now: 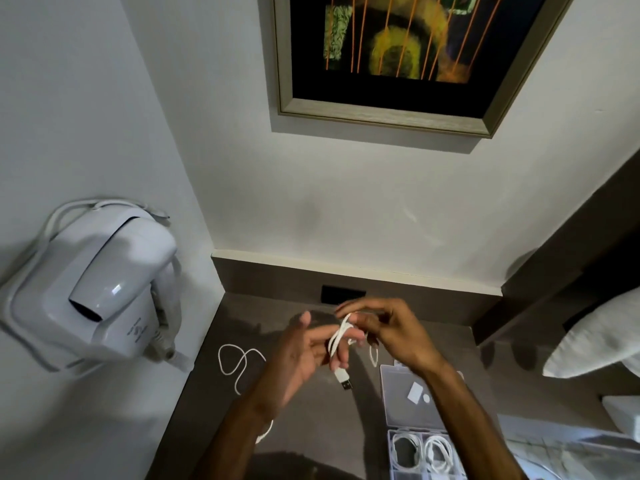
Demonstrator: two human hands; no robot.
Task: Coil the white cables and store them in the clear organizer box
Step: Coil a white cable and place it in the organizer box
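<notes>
Nearest, at the bottom edge, the clear plastic organizer box [420,455] lies open on the dark grey table [311,420], its lower part cut off by the frame. Two visible compartments each hold a coiled white cable [439,451]; the flat open lid [398,403] lies just beyond, partly hidden under the right forearm, with a small white label on it.

Above the table, the left hand [304,355] has its fingers spread, with a white USB cable [337,341] wrapped in loops around them; the USB plug [343,378] hangs down below. The right hand [391,334] pinches the upper strand of that cable between thumb and fingertips, fingers nearly closed. Motion blur makes the exact finger placement hard to tell.

To the left, a loose run of thin white cord [239,365] curls on bare table, its end vanishing beneath the left forearm.

Farther back, a wall-mounted white hair dryer [100,292] sits at left, white bedding [595,344] at right, and a framed dark painting [408,57] hangs cropped at top.
</notes>
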